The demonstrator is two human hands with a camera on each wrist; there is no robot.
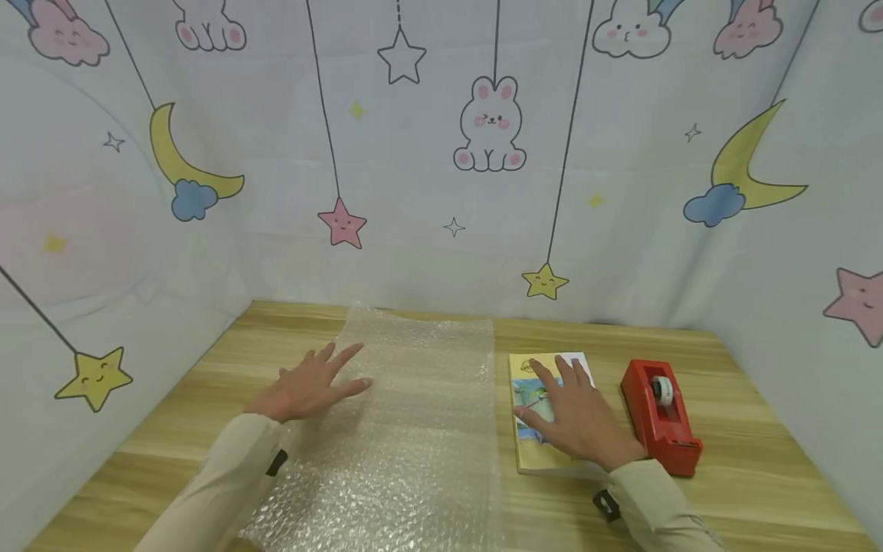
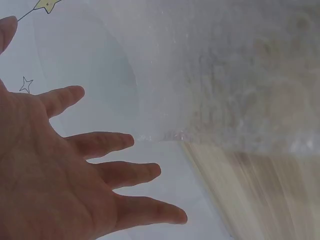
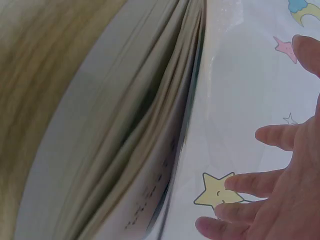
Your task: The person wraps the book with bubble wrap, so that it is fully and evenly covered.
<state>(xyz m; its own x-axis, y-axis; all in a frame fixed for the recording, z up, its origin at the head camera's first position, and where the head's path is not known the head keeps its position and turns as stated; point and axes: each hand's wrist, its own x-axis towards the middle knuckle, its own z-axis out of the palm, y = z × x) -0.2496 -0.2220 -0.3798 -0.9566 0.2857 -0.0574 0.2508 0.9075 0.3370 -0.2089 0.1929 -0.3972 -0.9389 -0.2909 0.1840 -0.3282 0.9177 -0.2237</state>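
A sheet of clear bubble wrap (image 1: pixel 428 414) lies spread over the wooden table. My left hand (image 1: pixel 310 389) is at its left edge, fingers spread and straight; in the left wrist view the palm faces the camera beside the bubble wrap (image 2: pixel 240 85). Whether it touches the sheet I cannot tell. To the right, my right hand (image 1: pixel 582 420) is over a yellow paperback book (image 1: pixel 541 456) with a colourful cover, covering part of it. Its fingers are spread, holding nothing. The right wrist view shows the page edges of the book (image 3: pixel 130 120) close up, slightly fanned.
A red tape dispenser (image 1: pixel 641 391) with a small roll of tape (image 1: pixel 662 391) stands right of the book, close to my right wrist. White cloth walls (image 1: pixel 414 176) with printed stars, moons and bunnies enclose the wooden table (image 1: pixel 752 452) at the back and sides.
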